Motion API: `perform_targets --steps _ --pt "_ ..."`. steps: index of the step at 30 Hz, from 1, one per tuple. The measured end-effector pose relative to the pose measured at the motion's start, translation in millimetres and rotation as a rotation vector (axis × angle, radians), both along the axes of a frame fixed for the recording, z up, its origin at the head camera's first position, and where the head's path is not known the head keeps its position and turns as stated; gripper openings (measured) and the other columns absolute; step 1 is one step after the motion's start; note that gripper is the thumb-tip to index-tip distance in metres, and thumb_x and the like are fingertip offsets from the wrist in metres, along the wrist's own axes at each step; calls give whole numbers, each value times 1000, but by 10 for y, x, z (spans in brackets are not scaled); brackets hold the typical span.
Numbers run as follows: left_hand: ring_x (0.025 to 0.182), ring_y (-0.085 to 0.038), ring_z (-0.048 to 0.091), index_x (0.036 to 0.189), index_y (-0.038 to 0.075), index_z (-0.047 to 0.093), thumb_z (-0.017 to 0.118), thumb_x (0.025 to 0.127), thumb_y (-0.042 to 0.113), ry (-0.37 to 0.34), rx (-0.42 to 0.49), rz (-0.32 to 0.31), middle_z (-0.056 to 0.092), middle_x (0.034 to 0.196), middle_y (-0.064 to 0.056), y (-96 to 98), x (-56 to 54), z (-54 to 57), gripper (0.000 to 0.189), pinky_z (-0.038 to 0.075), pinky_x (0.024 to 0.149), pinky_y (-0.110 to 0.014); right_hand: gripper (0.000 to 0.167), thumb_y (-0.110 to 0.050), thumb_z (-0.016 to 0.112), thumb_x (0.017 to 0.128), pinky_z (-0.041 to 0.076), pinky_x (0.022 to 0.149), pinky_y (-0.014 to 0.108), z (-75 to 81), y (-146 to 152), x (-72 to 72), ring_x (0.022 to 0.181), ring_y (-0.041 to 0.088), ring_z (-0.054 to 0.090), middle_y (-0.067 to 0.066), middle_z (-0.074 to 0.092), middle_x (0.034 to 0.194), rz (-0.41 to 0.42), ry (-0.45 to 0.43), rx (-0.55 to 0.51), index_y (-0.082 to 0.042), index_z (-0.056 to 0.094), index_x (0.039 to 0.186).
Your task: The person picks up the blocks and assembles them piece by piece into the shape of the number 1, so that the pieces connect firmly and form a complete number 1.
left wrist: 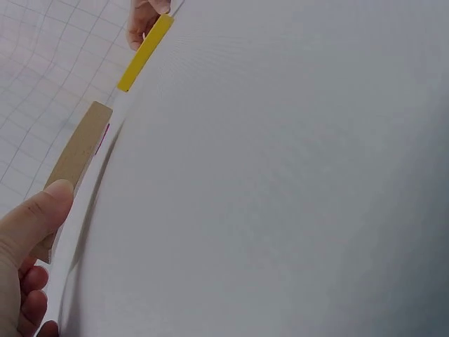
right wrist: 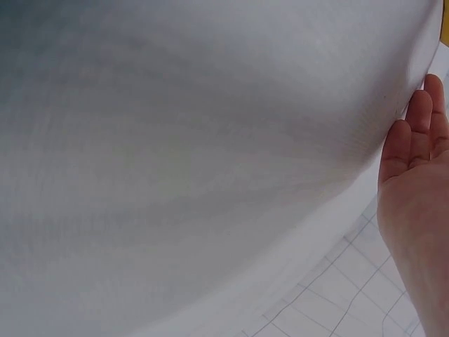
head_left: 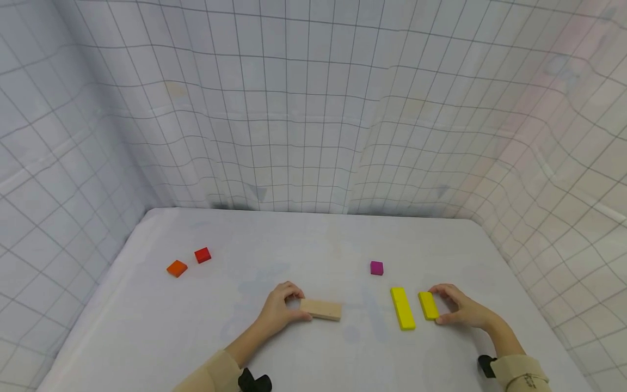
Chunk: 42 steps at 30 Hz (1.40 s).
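Observation:
My left hand (head_left: 280,309) grips a plain wooden block (head_left: 322,310) by its left end, thumb on the near side and fingers on the far side. In the left wrist view the thumb presses along the face of this wooden block (left wrist: 76,154). Over on the right, my right hand (head_left: 462,310) pinches a short yellow block (head_left: 428,306) between thumb and forefinger at its near and far ends. A longer yellow block (head_left: 403,308) lies just left of it. Only the back fingers of the right hand (right wrist: 415,168) show in the right wrist view.
A purple cube (head_left: 376,268) sits beyond the yellow blocks. Far to the left lie a red block (head_left: 203,255) and an orange block (head_left: 177,268). A white cloth covers the table (head_left: 303,245), and a checked curtain (head_left: 313,109) surrounds its back and sides.

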<state>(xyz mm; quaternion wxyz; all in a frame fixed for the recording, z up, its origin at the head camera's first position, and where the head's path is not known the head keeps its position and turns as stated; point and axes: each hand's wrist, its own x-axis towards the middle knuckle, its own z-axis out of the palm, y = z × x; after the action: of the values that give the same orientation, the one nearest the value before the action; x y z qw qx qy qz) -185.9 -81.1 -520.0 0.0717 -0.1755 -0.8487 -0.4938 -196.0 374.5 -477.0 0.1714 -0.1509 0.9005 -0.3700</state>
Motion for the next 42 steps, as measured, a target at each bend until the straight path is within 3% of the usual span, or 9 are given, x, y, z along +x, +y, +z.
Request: perform_targets --steps 4,9,13,20,30,42 --pt "76 -8 45 79 17 62 88 51 26 -8 -1 29 54 82 13 -35 51 11 39 41 69 -24 64 -24 76 73 24 97 49 1 0 9 116 34 30 17 37 128 3 1 12 -3 44 124" --pt "79 -8 48 79 17 62 88 50 25 -26 -6 51 55 83 13 -63 111 25 40 42 72 -26 63 -21 76 73 20 98 56 -5 13 -4 118 37 27 19 34 129 5 -26 -23 -3 44 124" --pt "80 -9 48 79 17 62 88 50 25 -15 -12 42 55 84 13 -79 139 10 39 42 73 -26 63 -19 76 73 16 97 63 -21 30 -20 119 42 25 21 33 129 8 -28 -40 -1 43 124" --pt "81 -9 47 78 17 62 88 49 24 -6 -17 38 56 83 13 -88 177 -3 39 42 74 -27 63 -20 76 72 16 96 63 -19 20 -10 117 42 26 21 34 128 5 -16 -36 -1 44 123" --pt "78 -8 43 80 18 61 87 52 26 4 -99 18 52 83 13 -94 203 -33 39 41 71 -26 63 -22 76 73 22 95 55 -14 22 -9 117 37 28 18 35 129 13 -4 -3 -3 44 124" --pt "77 -7 43 86 18 60 85 56 32 44 -159 -20 52 84 13 -118 218 -39 41 39 71 -27 63 -20 76 73 21 94 60 -24 24 -22 116 39 28 20 34 129 16 -13 -29 -3 45 124"
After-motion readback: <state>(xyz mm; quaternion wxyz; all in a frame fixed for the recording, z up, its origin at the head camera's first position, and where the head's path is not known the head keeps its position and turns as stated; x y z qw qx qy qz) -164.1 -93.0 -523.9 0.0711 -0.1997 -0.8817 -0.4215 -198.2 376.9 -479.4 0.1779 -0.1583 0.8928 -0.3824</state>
